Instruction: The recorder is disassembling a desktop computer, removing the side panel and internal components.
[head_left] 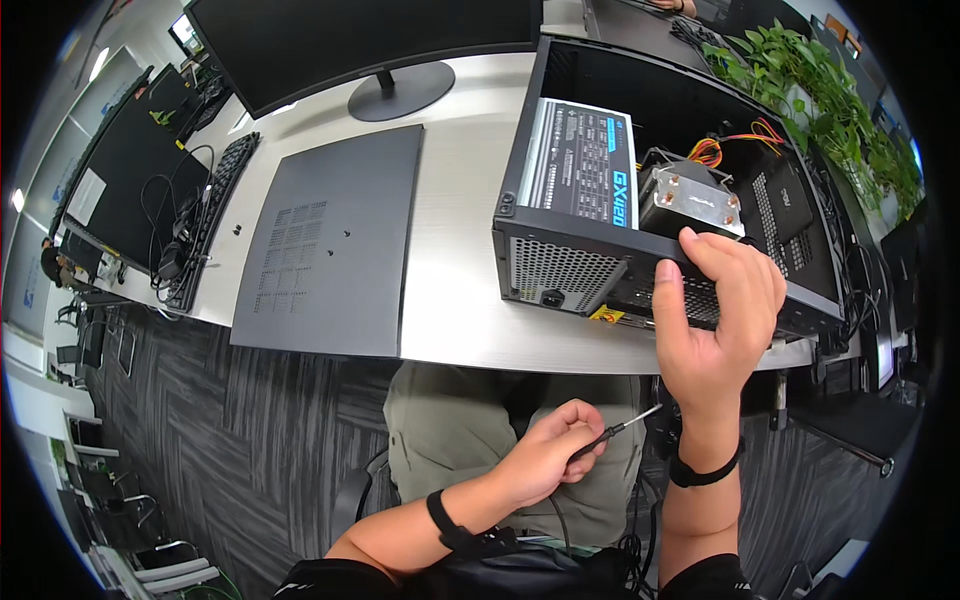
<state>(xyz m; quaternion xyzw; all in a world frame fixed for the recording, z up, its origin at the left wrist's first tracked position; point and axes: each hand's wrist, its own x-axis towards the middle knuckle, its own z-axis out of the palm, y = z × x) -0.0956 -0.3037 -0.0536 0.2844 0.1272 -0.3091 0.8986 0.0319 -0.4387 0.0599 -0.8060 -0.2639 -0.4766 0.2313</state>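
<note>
Computer case (560,270): black, lying open on its side at the right of the frame, on the front edge of the white counter (460,250); its perforated rear panel faces me.
My right hand (718,320): fingers curled over the case's rear lower edge, thumb up beside them, gripping the rim.
My left hand (550,455): low in the centre of the frame, over my lap, closed round a small screwdriver (618,430); its thin shaft points up and right toward my right wrist, clear of the case.
Inside the case: a power supply (580,165) with a blue-and-white label at the left end, a metal heatsink (692,200) just right of it, orange and yellow wires (735,145) behind.
Side panel (335,245): grey, flat on the counter, left of the case and apart from it.
Monitor (350,40): upper centre, round stand behind the panel.
Keyboard (215,215): black, at the left of the counter.
Plants (830,110): green leaves, upper right.
</note>
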